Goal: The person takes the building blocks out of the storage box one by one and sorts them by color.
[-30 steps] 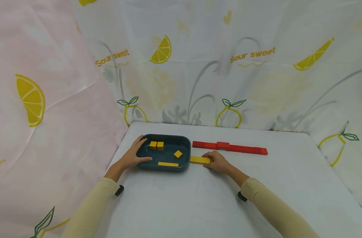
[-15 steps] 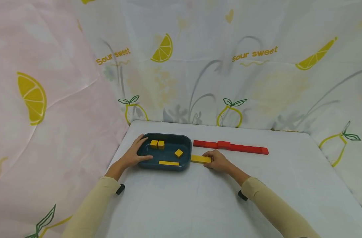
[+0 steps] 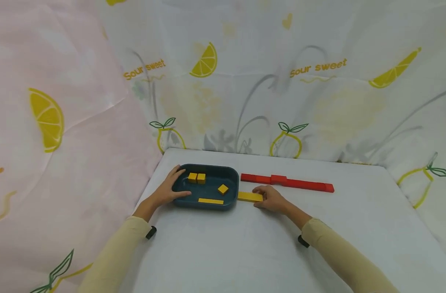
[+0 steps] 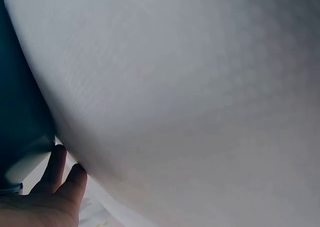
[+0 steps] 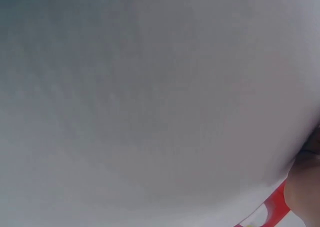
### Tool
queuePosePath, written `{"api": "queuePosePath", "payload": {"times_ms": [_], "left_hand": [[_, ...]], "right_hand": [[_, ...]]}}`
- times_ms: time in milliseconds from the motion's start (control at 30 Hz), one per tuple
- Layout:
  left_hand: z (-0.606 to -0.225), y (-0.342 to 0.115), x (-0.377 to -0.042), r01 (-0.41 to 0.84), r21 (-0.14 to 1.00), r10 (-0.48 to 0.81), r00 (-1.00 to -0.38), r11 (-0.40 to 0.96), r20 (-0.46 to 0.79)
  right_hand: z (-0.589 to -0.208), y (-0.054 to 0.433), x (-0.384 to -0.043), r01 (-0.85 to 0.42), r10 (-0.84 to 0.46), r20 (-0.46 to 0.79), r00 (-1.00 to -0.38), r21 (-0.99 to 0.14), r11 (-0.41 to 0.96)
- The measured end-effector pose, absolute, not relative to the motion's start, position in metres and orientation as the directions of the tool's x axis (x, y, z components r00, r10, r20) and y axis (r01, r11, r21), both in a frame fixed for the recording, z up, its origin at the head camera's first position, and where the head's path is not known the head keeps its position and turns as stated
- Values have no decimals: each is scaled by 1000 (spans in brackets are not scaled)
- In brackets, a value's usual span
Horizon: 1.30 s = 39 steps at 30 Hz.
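In the head view a dark blue tray [image 3: 208, 207] sits on the white table, with two yellow cubes [image 3: 196, 178] side by side at its back left. A third yellow cube [image 3: 223, 189] lies turned at an angle on the right of the floor, and a thin yellow strip [image 3: 210, 201] is by the front wall. My left hand [image 3: 167, 190] holds the tray's left end, thumb over the front rim; two fingers [image 4: 72, 187] show against its outside in the left wrist view. My right hand [image 3: 273, 199] pinches the right end of a flat yellow bar [image 3: 250, 197] by the tray's right wall.
Red blocks [image 3: 300, 184] form a long row behind my right hand, with a raised red block [image 3: 278, 179] on the left part. White table surface [image 3: 223, 252] extends toward the front. Lemon-printed cloth [image 3: 245, 89] rises behind the table and on the left.
The whole scene shifts slightly right in the head view. Both hands, the tray, the yellow bar and the red row keep their places relative to one another.
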<state>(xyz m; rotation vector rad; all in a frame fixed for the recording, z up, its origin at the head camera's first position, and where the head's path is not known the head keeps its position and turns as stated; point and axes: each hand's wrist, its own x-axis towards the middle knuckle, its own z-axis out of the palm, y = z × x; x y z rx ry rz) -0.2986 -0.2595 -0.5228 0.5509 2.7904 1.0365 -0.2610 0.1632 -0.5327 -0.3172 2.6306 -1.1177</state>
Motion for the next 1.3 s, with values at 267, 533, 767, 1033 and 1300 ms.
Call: {"api": "queuePosePath", "payload": {"times_ms": [267, 533, 767, 1033, 1300], "left_hand": [[-523, -260, -296, 305, 652, 372, -928, 695, 38], [-521, -261, -295, 309, 641, 374, -927, 702, 37], [-522, -261, -296, 309, 654, 373, -927, 691, 44], [-529, -255, -295, 273, 666, 347, -938, 695, 23], [-524, -261, -291, 280, 657, 341, -939, 700, 37]], "right_hand": [[-529, 171, -260, -50, -284, -182, -941, -759, 649], [-497, 164, -240, -177, -278, 11, -960, -795, 580], [-466, 117, -234, -425, -473, 185, -862, -772, 472], [-481, 66, -262, -485, -609, 150, -779, -760, 432], [-492, 27, -282, -518, -700, -24, -714, -654, 551]]}}
